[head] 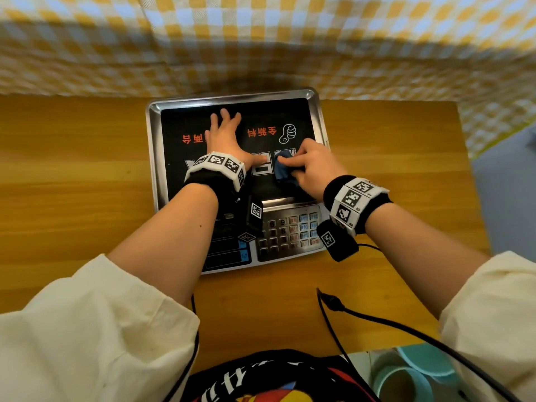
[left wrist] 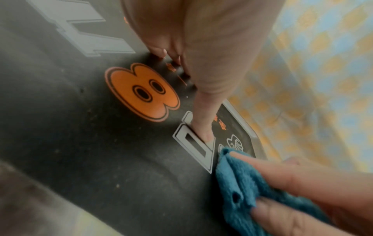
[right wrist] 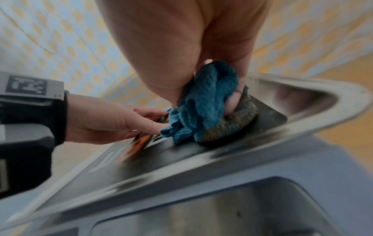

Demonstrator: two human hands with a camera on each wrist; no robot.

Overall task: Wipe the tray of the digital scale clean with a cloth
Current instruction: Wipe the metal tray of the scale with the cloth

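Observation:
A digital scale sits on the wooden table, its steel tray (head: 153,146) covered by a black printed film with red and white characters. My left hand (head: 224,137) lies flat and spread on the tray's middle, fingers straight, thumb stretched toward the cloth. My right hand (head: 307,166) grips a crumpled blue cloth (head: 282,169) and presses it onto the tray's near right part. The left wrist view shows the cloth (left wrist: 242,183) under my right fingers beside my left thumb. In the right wrist view the cloth (right wrist: 203,102) is bunched under curled fingers near the tray rim (right wrist: 302,89).
The scale's keypad (head: 290,230) and display panel (head: 226,253) face me below the tray. A checked yellow curtain (head: 261,39) hangs behind the table. A black cable (head: 377,317) trails over the table's near edge. Teal tape rolls (head: 412,372) lie low at right.

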